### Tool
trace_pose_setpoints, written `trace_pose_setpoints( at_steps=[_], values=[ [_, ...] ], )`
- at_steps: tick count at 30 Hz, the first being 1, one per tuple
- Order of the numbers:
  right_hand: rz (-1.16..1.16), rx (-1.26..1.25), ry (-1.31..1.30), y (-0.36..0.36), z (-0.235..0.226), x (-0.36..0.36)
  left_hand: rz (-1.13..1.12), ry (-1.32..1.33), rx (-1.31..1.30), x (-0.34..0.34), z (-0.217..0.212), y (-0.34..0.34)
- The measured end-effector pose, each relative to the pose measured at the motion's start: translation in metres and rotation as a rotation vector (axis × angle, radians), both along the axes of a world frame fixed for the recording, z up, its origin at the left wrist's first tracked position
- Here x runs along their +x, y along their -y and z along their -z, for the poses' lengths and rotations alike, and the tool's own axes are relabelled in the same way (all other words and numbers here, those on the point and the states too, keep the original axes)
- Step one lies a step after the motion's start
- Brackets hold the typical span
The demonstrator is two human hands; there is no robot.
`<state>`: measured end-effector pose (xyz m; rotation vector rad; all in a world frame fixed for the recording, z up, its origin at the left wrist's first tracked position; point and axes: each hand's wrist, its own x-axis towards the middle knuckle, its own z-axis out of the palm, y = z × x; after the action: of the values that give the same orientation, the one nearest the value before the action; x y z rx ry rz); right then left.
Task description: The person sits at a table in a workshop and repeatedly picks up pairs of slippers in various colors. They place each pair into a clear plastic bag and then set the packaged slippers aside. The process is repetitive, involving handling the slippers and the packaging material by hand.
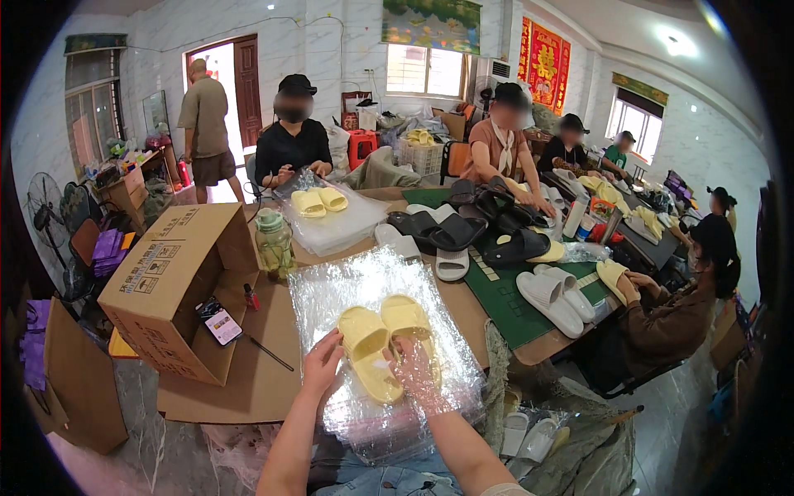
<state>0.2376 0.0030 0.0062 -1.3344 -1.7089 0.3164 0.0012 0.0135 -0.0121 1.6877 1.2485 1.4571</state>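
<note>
A pair of pale yellow slippers (364, 347) lies on a stack of clear plastic bags (318, 302) in front of me. My left hand (322, 360) is at the outer side of the left slipper, with bent fingers and thumb close together; what they pinch is too fine to tell. My right hand (416, 369) grips the slippers where they meet, its fingers over their inner edges. Shiny clear film seems to lie over the back of this hand. A small white piece shows on the left slipper beside the right fingertips.
An open cardboard box (165, 306), a phone (222, 325) and a green-lidded jar (274, 244) stand left. Black slippers (451, 230) and grey slippers (550, 299) crowd the right, partly on a green mat (496, 310). Several people work around the tables; one person (203, 124) stands near the doorway.
</note>
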Motion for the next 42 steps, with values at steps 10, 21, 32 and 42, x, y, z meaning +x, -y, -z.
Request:
trace_pose_setpoints(
  at_steps=[10, 21, 32, 42],
  values=[
    [0.014, -0.031, -0.031, -0.01, 0.021, 0.002, 0.031, 0.054, -0.017, 0.005, -0.01, 0.004],
    [-0.034, -0.094, -0.024, 0.002, -0.003, 0.0, 0.004, 0.048, 0.015, 0.001, 0.002, -0.002],
    [-0.034, -0.077, -0.035, 0.002, -0.002, 0.001, 0.028, 0.055, 0.01, 0.001, 0.002, -0.001],
    [-0.035, 0.021, 0.01, -0.003, 0.007, 0.001, 0.003, -0.004, 0.039, 0.0, 0.0, -0.001]
  ],
)
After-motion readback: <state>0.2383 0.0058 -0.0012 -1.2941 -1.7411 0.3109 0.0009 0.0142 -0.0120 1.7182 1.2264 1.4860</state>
